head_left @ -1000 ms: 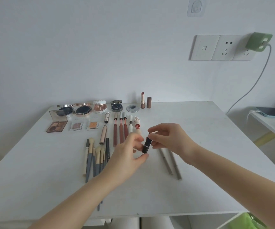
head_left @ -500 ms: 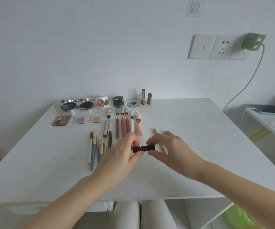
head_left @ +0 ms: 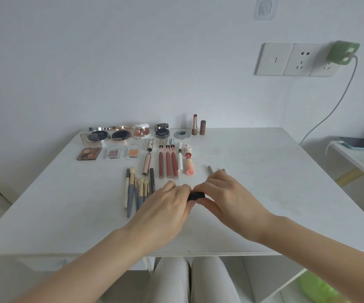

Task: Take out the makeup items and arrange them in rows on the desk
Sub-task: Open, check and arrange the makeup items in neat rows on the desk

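- Since the earlier frame, both hands have lowered toward the table [head_left: 264,193] and drawn closer together; the black tube [head_left: 196,196] lies horizontal between them, and less of it is exposed than before.
- Head view, left hand [head_left: 165,206]: fingers curled over the left end of the black tube; the grip is closed on that end, back of the hand facing up.
- Head view, right hand [head_left: 225,197]: thumb under and fingers over the right end of the black tube; the grip is closed on it.
- Black tube: held just above or on the table, near the front centre; contact with the surface cannot be determined.
- Two slim pencils [head_left: 210,169]: tips visible beyond the right hand; the rest is hidden by it.
- Brushes [head_left: 133,189]: a group lying side by side, just left of the left hand.
- Lip tubes [head_left: 168,160]: a row lying lengthwise behind the hands, with a peach tube [head_left: 189,165] at its right end.
- Compacts [head_left: 119,134]: a row along the far edge of the table; eyeshadow palettes [head_left: 89,153] lie in front of them.
- Open lipstick [head_left: 195,124] and its brown cap [head_left: 202,127]: standing upright at the far edge, just beside each other.
- Wall: green charger [head_left: 343,52] plugged into the socket panel [head_left: 297,60].
- Side shelf at right: a phone [head_left: 360,143] lies flat.
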